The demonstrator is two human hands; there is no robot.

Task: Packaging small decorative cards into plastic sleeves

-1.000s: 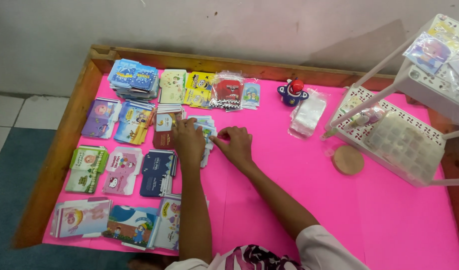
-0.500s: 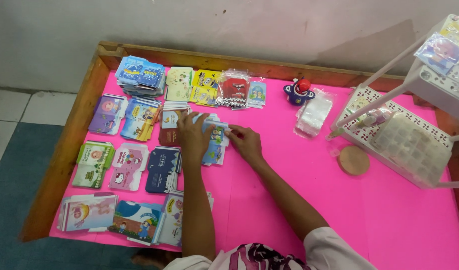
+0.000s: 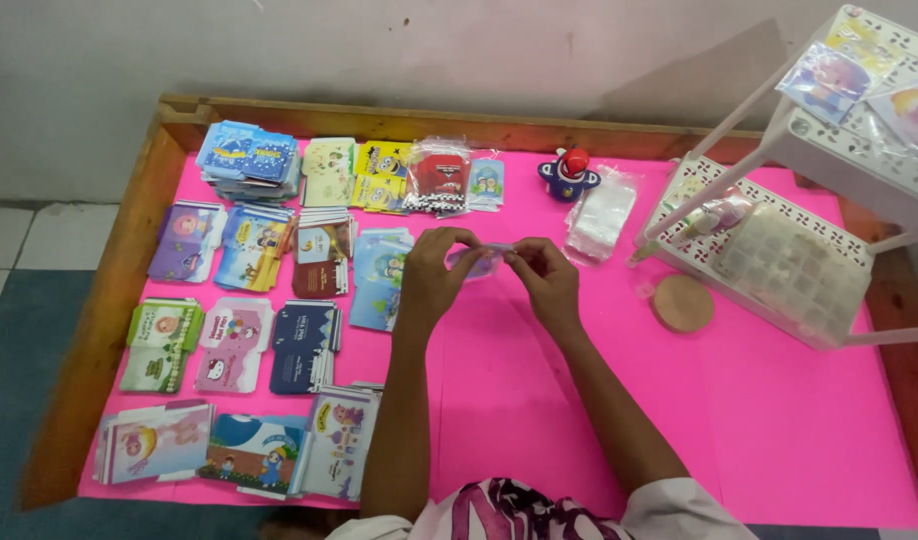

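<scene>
pink table cover [image 3: 779, 420] – smooth, matt, paper- or foam-like sheet, filling middle of frame. table frame [image 3: 129, 270] along left and top edges – bare wood, rough, dull finish. card stacks [image 3: 249, 250] at left – printed paper or card, slight sheen. clear packets [image 3: 599, 215] right of centre top – glossy thin plastic. round disc [image 3: 683, 303] right of centre – wood-like, matt. white rack [image 3: 859, 150] at upper right – perforated moulded plastic, smooth. small sleeve [image 3: 484, 260] between left hand [image 3: 434, 275] and right hand [image 3: 549, 280] – translucent, glossy film.
</scene>
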